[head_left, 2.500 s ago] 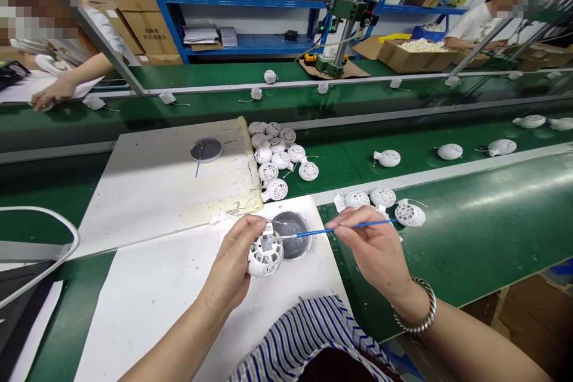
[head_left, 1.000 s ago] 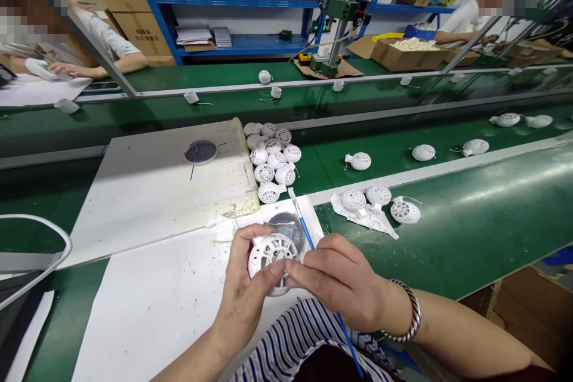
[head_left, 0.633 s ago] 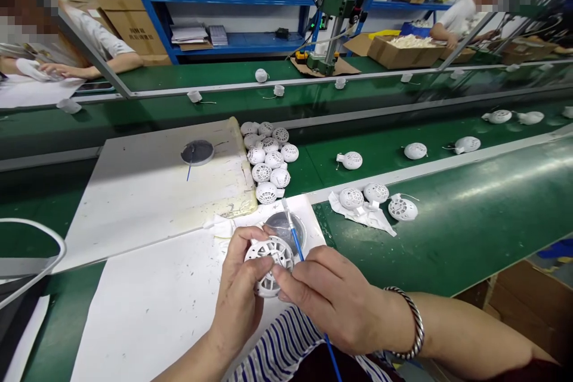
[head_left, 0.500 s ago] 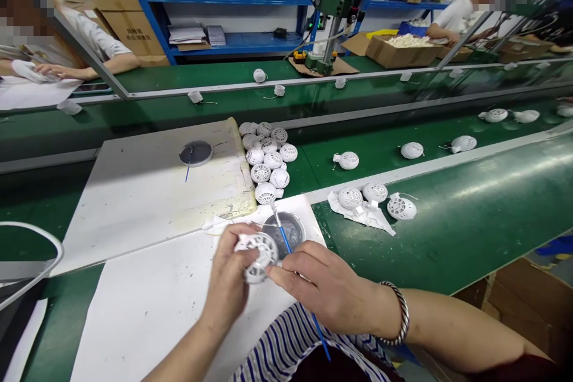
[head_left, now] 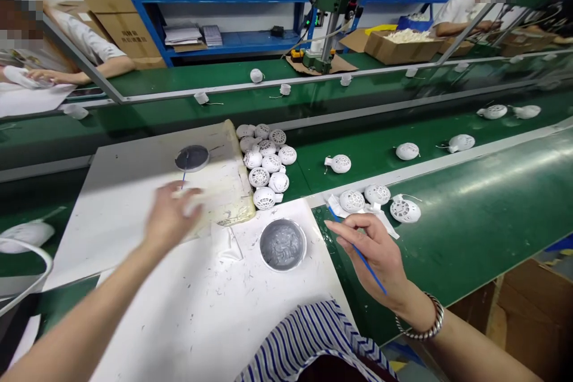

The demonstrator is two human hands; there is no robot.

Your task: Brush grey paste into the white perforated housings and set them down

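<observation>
Right hand (head_left: 378, 250) fingers closed on thin blue brush (head_left: 358, 253), slanting away from dish of grey paste (head_left: 283, 245) on its left; left hand (head_left: 172, 215) open, empty, blurred.

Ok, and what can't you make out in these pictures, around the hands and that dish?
From the head camera:
- The left hand: motion blur hides whether it holds anything.
- The blue brush: the right hand covers part of its handle.
- The round dish: its grey contents are too small to identify.
- The pile of perforated white balls: upper balls hide those beneath.
</observation>
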